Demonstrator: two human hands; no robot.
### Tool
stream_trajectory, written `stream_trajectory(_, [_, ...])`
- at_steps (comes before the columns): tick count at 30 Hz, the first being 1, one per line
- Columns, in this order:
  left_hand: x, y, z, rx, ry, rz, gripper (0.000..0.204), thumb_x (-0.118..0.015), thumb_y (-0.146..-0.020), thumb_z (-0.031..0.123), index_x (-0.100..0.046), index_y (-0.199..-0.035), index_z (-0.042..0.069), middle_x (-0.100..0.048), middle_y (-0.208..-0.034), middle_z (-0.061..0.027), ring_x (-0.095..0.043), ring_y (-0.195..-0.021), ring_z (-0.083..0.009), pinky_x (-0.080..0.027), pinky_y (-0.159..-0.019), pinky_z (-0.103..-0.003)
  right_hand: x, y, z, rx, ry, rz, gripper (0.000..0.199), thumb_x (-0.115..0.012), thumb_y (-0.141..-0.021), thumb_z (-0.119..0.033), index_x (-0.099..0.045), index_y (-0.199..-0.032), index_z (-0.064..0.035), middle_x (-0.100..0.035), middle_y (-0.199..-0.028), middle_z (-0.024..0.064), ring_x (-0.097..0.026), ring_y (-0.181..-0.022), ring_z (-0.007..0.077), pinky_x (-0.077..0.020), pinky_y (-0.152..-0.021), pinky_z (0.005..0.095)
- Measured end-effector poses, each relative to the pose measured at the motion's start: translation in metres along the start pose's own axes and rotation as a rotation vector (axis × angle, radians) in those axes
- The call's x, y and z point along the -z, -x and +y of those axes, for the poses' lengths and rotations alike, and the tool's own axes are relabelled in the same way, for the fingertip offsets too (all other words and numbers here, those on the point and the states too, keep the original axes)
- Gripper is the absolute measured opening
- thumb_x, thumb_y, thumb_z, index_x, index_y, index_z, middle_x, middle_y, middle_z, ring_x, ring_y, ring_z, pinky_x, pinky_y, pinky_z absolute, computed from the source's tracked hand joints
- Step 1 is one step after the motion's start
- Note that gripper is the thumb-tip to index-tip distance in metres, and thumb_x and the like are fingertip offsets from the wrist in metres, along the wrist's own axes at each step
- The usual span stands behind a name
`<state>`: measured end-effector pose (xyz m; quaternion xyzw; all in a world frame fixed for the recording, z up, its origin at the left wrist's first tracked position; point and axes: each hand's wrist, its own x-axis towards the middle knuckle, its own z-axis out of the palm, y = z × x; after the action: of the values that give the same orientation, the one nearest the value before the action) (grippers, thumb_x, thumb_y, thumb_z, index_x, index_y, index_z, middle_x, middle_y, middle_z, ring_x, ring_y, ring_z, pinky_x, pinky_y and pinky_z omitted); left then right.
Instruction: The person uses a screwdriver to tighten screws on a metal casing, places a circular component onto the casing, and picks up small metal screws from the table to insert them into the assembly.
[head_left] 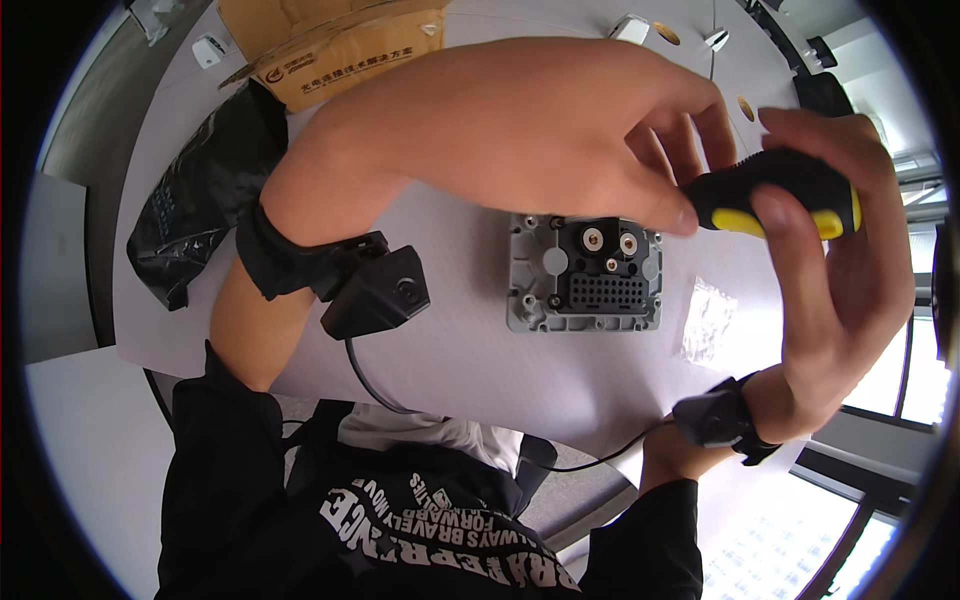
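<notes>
My right hand [840, 210] is wrapped round a thick black screwdriver handle [780, 180] with yellow patches, held up above the right side of the table. My left arm reaches across from the left, and the thumb and fingers of my left hand [670, 140] close on the narrow front end of that handle. No shaft or bit shows. Below my left hand, a grey metal housing [520, 285] lies on the table. Set in it is a black connector block [608, 292] with a grid of small holes and several round metal-ringed terminals. My left hand covers its far edge.
A small clear plastic bag [708, 322] lies right of the housing. At the far left stand an open cardboard box [350, 60] and a crumpled black plastic bag [205, 190]. Cables run from the camera units [378, 292] on my wrists past the table's near edge.
</notes>
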<state>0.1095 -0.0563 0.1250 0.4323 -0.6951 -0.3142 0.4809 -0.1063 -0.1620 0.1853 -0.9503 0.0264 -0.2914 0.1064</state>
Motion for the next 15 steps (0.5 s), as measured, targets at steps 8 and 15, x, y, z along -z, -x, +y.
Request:
stream_trajectory(8, [0.015,-0.001,0.048,0.1,-0.174,-0.195,0.045,-0.074,-0.093,0.025,-0.056,-0.123,-0.004,-0.068,-0.111,-0.0175,-0.066,-0.1,-0.0248,-0.051,-0.094,-0.036,-0.006,-0.007,0.004,0.053,0.002,-0.027,0.05,-0.067,-0.094,-0.032,-0.062,-0.133,-0.0019,-0.067,-0.123,0.0184,-0.069,-0.104,0.0251,-0.0581,-0.088,0.036])
stream_trajectory(15, [0.011,0.013,0.028,-0.239,-0.033,-0.055,0.051,-0.075,-0.094,0.033,-0.058,-0.126,-0.002,-0.069,-0.109,-0.0138,-0.065,-0.098,-0.0236,-0.052,-0.093,-0.035,0.009,-0.004,0.013,0.07,0.118,-0.005,0.052,-0.071,-0.093,-0.027,-0.059,-0.136,-0.0005,-0.064,-0.133,0.0218,-0.071,-0.107,0.0298,-0.0584,-0.097,0.0397])
